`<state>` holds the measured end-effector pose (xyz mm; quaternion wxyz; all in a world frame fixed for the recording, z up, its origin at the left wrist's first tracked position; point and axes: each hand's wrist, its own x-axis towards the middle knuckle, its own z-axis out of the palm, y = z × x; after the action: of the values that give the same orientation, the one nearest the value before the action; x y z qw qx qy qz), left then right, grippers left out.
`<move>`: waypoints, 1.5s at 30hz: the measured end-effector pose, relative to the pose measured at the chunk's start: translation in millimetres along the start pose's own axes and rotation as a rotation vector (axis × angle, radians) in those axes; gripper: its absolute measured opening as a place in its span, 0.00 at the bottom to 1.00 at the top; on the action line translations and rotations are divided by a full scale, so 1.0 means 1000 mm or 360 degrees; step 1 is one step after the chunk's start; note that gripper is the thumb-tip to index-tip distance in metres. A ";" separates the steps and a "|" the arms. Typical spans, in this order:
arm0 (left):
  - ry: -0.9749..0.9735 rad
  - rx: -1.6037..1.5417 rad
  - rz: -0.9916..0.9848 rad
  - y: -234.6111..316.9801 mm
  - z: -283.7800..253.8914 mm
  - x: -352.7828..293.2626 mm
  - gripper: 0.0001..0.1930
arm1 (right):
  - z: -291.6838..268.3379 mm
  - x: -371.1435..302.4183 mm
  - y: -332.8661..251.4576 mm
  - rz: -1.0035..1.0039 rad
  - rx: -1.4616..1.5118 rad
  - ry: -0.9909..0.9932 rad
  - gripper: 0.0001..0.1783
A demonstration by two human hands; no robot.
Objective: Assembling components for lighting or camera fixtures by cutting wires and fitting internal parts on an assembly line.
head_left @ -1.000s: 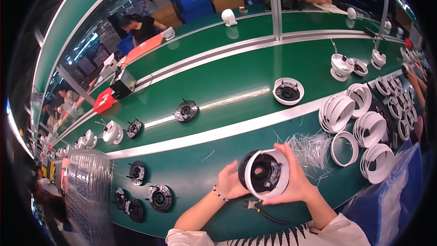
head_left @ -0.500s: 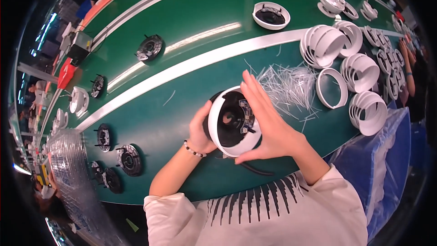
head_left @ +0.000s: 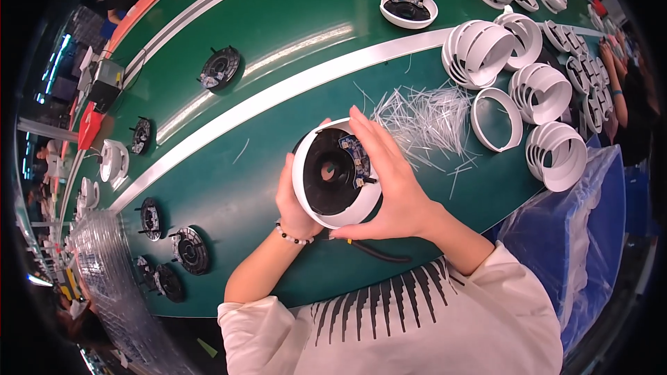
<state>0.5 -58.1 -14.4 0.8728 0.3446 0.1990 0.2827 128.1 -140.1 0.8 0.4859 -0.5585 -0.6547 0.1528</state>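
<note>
Both hands hold a round white housing ring point(head_left: 353, 217) in front of me, with a black round base point(head_left: 321, 198) inside it. A small circuit board point(head_left: 356, 156) and a short black post show at the base's right side. My left hand point(head_left: 293, 205) wraps the ring's left and lower side, its fingers mostly hidden behind. My right hand point(head_left: 399, 191) grips the right side, fingers along the upper edge and thumb at the bottom. Below them, a dark rod-like tool or thick cable point(head_left: 381, 254) lies on the dark green table; its kind is unclear.
Thin clear strips point(head_left: 425, 121) lie heaped beyond my right hand. Stacked white rings point(head_left: 479, 52) stand at the right, beside a plastic-lined blue bin point(head_left: 577, 229). Several black bases point(head_left: 191, 250) rest at left. Across a white rail point(head_left: 278, 89), a green belt point(head_left: 299, 17) carries more parts.
The black base now faces up more squarely within the white ring, after sitting tilted. My hands and the ring have shifted slightly left, and the whole view has turned a little.
</note>
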 end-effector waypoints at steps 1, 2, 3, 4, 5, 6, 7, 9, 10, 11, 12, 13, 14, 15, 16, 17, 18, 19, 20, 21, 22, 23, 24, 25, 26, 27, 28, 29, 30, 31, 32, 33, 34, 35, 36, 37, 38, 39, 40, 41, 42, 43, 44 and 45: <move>-0.0064 -0.0141 -0.0001 -0.001 0.000 0.001 0.37 | 0.001 0.000 0.001 0.0002 -0.0003 -0.0001 0.61; -0.0127 -0.0283 -0.0003 -0.002 0.000 0.002 0.41 | 0.003 0.000 0.003 0.0004 -0.0055 -0.0005 0.62; -0.0213 -0.0271 -0.0004 -0.001 -0.006 0.002 0.47 | 0.005 0.002 0.003 -0.0001 -0.0099 -0.0011 0.62; -0.0209 -0.0270 0.0000 0.000 -0.011 0.001 0.47 | 0.005 0.003 0.003 -0.0005 -0.0095 -0.0014 0.62; -0.0230 -0.0167 -0.0035 0.001 -0.015 0.000 0.48 | 0.005 0.004 0.002 0.0018 -0.0124 -0.0017 0.62; -0.0259 -0.0068 -0.0076 0.001 -0.017 0.000 0.49 | 0.005 0.004 0.001 0.0046 -0.0162 -0.0017 0.63; -0.0264 -0.0071 -0.0077 0.001 -0.020 -0.001 0.49 | 0.005 0.005 0.001 0.0048 -0.0167 -0.0016 0.63; -0.0259 -0.0006 -0.0093 0.001 -0.023 -0.002 0.46 | 0.006 0.007 0.000 0.0024 -0.0222 -0.0023 0.64; -0.0260 -0.0008 -0.0092 0.000 -0.024 -0.003 0.46 | 0.007 0.007 -0.001 0.0024 -0.0224 -0.0024 0.64; -0.0273 -0.0013 -0.0064 -0.001 -0.025 -0.004 0.45 | 0.009 0.008 -0.002 0.0041 -0.0197 0.0010 0.64; -0.0277 -0.0015 -0.0030 0.001 -0.024 -0.005 0.44 | 0.011 0.008 -0.003 0.0052 -0.0161 0.0039 0.64; -0.0226 -0.0003 0.0003 0.003 -0.021 -0.006 0.42 | 0.014 0.008 -0.004 0.0047 -0.0152 0.0035 0.64; -0.0216 0.0001 0.0009 0.005 -0.016 -0.007 0.42 | 0.017 0.007 -0.006 0.0069 -0.0168 0.0071 0.65; -0.0212 0.0037 0.0052 0.008 -0.006 -0.005 0.42 | 0.017 0.006 -0.008 0.0096 -0.0200 0.0116 0.65; -0.0208 0.0074 0.0095 0.009 0.000 -0.003 0.42 | 0.019 0.003 -0.009 0.0097 -0.0206 0.0123 0.65; -0.0217 0.0076 0.0091 0.007 0.000 -0.002 0.42 | 0.021 -0.001 -0.010 0.0126 -0.0200 0.0197 0.65; -0.0230 -0.0077 0.0073 0.005 -0.002 -0.002 0.41 | 0.024 -0.003 -0.010 0.0156 -0.0187 0.0277 0.65; -0.0244 -0.0231 0.0051 0.003 -0.003 -0.001 0.42 | 0.026 -0.003 -0.008 0.0159 -0.0189 0.0293 0.65; -0.0196 -0.0212 0.0081 0.001 -0.001 0.002 0.40 | 0.026 -0.004 -0.005 0.0151 -0.0196 0.0337 0.65; -0.0164 -0.0243 0.0111 -0.004 -0.001 0.007 0.39 | 0.025 -0.007 -0.002 0.0156 -0.0221 0.0384 0.65; -0.0136 -0.0277 0.0138 -0.008 -0.001 0.013 0.38 | 0.025 -0.007 0.004 0.0145 -0.0207 0.0384 0.65; -0.0014 -0.0309 0.0148 -0.008 0.001 0.017 0.34 | 0.025 -0.005 0.010 0.0134 -0.0198 0.0387 0.64; 0.0067 -0.0294 0.0163 -0.009 0.005 0.028 0.30 | 0.017 -0.004 0.014 0.0122 -0.0248 0.0332 0.63; 0.0233 -0.0333 0.0170 -0.007 0.006 0.038 0.27 | 0.016 -0.003 0.020 0.0161 -0.0244 0.0323 0.62; 0.0269 -0.0387 0.0132 -0.005 0.007 0.050 0.25 | 0.012 -0.006 0.027 0.0165 -0.0282 0.0376 0.62; 0.0314 -0.0314 0.0115 -0.003 0.006 0.066 0.24 | 0.007 -0.007 0.033 0.0160 -0.0310 0.0418 0.62; 0.0284 -0.0274 0.0104 0.000 0.005 0.080 0.23 | -0.005 -0.007 0.036 0.0172 -0.0370 0.0498 0.56; 0.0312 -0.0279 0.0109 0.000 0.000 0.099 0.22 | -0.022 -0.013 0.041 0.0214 -0.0478 0.0552 0.50; 0.0323 -0.0237 0.0147 0.003 -0.003 0.117 0.22 | -0.040 -0.020 0.046 0.0244 -0.0575 0.0604 0.43; 0.0416 -0.0221 0.0200 0.008 0.000 0.133 0.21 | -0.055 -0.027 0.052 0.0253 -0.0770 0.0757 0.29; 0.0385 -0.0141 0.0286 0.013 -0.013 0.154 0.21 | -0.069 -0.033 0.058 0.0309 -0.0911 0.0828 0.22; 0.0341 -0.0155 0.0269 0.018 -0.019 0.173 0.20 | -0.084 -0.045 0.065 0.0388 -0.1113 0.0837 0.19; 0.0385 -0.0189 0.0278 0.023 -0.029 0.196 0.19 | -0.097 -0.058 0.069 0.0492 -0.1295 0.0766 0.17; 0.0453 -0.0318 0.0155 0.023 -0.011 0.207 0.17 | -0.108 -0.076 0.077 0.0566 -0.1359 0.0723 0.16; 0.0396 -0.0237 0.0178 0.025 -0.043 0.232 0.15 | -0.109 -0.083 0.078 0.0638 -0.1407 0.0688 0.15; 0.0431 -0.0222 0.0227 0.026 -0.068 0.256 0.14 | -0.107 -0.089 0.079 0.0637 -0.1429 0.0648 0.14; 0.0480 -0.0206 0.0221 0.022 -0.077 0.273 0.14 | -0.107 -0.095 0.080 0.0626 -0.1437 0.0639 0.13; 0.0523 -0.0170 0.0283 0.018 -0.069 0.278 0.14 | -0.106 -0.100 0.079 0.0632 -0.1450 0.0631 0.12; 0.0568 -0.0104 0.0291 0.018 -0.069 0.290 0.14 | -0.107 -0.102 0.079 0.0580 -0.1471 0.0685 0.09; 0.0534 -0.0004 0.0325 0.020 -0.071 0.296 0.16 | -0.108 -0.102 0.077 0.0617 -0.1492 0.0692 0.08; 0.0677 0.0336 0.0397 0.025 -0.079 0.301 0.18 | -0.109 -0.099 0.069 0.0652 -0.1502 0.0693 0.07; 0.0826 0.0677 0.0468 0.037 -0.086 0.303 0.19 | -0.110 -0.095 0.061 0.0607 -0.1517 0.0704 0.06; 0.1025 0.1199 0.0675 0.057 -0.098 0.302 0.19 | -0.110 -0.091 0.044 0.0598 -0.1490 0.0690 0.06; 0.1018 0.1709 0.1052 0.062 -0.076 0.289 0.16 | -0.113 -0.093 0.031 0.0643 -0.1495 0.0685 0.06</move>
<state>157.2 198.9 -66.0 0.3492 0.6699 0.4426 0.4831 228.4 -250.4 -10.5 0.2684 -0.8483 -0.4182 -0.1830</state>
